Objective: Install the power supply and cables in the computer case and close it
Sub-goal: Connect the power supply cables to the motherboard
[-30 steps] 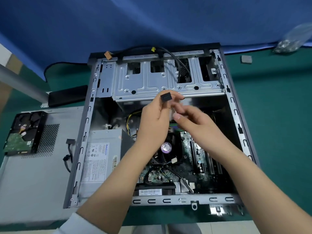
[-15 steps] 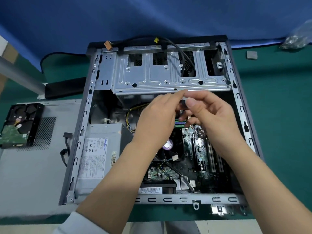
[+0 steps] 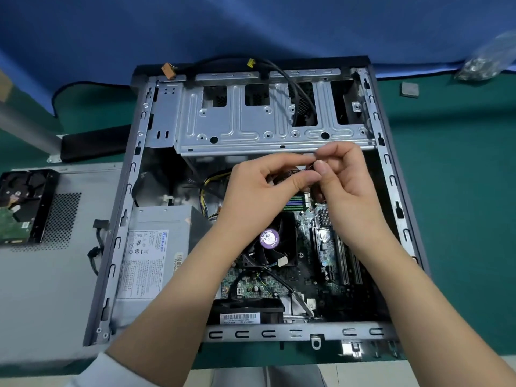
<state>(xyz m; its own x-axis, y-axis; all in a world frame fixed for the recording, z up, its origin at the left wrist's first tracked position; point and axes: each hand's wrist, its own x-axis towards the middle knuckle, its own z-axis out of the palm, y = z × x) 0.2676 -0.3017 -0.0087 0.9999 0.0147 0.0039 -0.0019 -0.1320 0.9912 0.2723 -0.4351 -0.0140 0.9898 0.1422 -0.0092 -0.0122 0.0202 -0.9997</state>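
- A bundle of dark cables [image 3: 290,174] sits between the two hands, above the motherboard and just below the near edge of the drive cage; much of it is hidden by the fingers.
- The left hand [image 3: 259,188] has its fingers curled, thumb and forefinger pinching the cables from the left side.
- The right hand [image 3: 344,177] has its fingers bent, fingertips [image 3: 321,166] meeting the left hand's at the cables; it pinches them too, though what exactly lies under the tips cannot be made out.
- Directly beyond the fingertips runs the grey metal drive cage [image 3: 251,127], with a black cable [image 3: 293,88] looping over its far rail.
- Below the hands lies the motherboard [image 3: 321,247], with a fan [image 3: 270,239] bearing a purple label under the left wrist.
- Left of the left hand, the power supply [image 3: 156,247] sits in the near left part of the computer case [image 3: 122,219], its label facing up; yellow and black wires [image 3: 208,188] run from it toward the fingers.
- The case lies open on its side on a green mat [image 3: 460,205].
- Well left of the hands, the grey side panel [image 3: 47,297] lies flat with a hard drive [image 3: 22,205] on it.
- Far to the right, beyond the case, lie a small grey square part [image 3: 409,89] and a clear plastic bag [image 3: 488,62].
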